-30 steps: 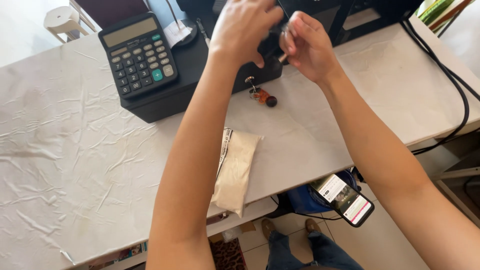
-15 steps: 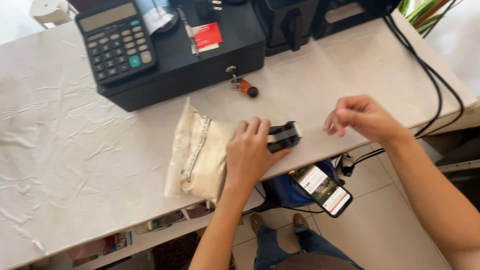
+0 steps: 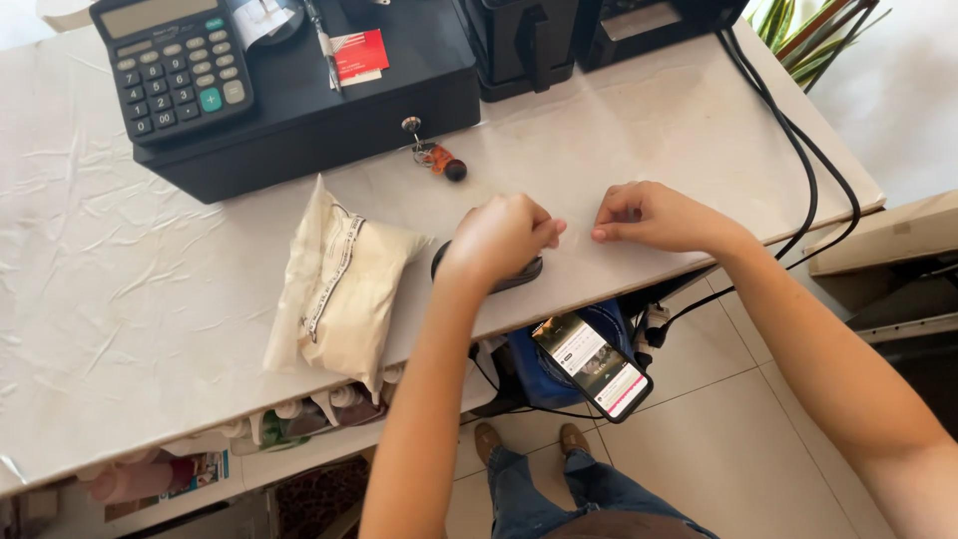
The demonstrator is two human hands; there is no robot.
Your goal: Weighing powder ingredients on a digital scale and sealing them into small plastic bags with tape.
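Note:
My left hand [image 3: 502,237] is closed over a small dark rounded object [image 3: 519,276] that lies on the pale counter [image 3: 120,299] near its front edge. Only the object's lower rim shows under the fingers. My right hand [image 3: 654,216] rests on the counter a short way to the right, fingertips pinched together and pointing at the left hand. Whether anything thin is between those fingertips I cannot tell. A cream cloth pouch [image 3: 339,284] lies just left of my left hand.
Behind the hands stands a black cash drawer [image 3: 329,120] with a calculator [image 3: 180,65], a red card [image 3: 359,55] and a key with an orange tag [image 3: 439,160] in its lock. Black cables [image 3: 803,175] run off the right edge. A lit phone [image 3: 591,364] hangs below the counter.
Both hands came down from the black machines at the back to the counter's front. The left hand brought the dark object down, and the right hand has moved closer to it.

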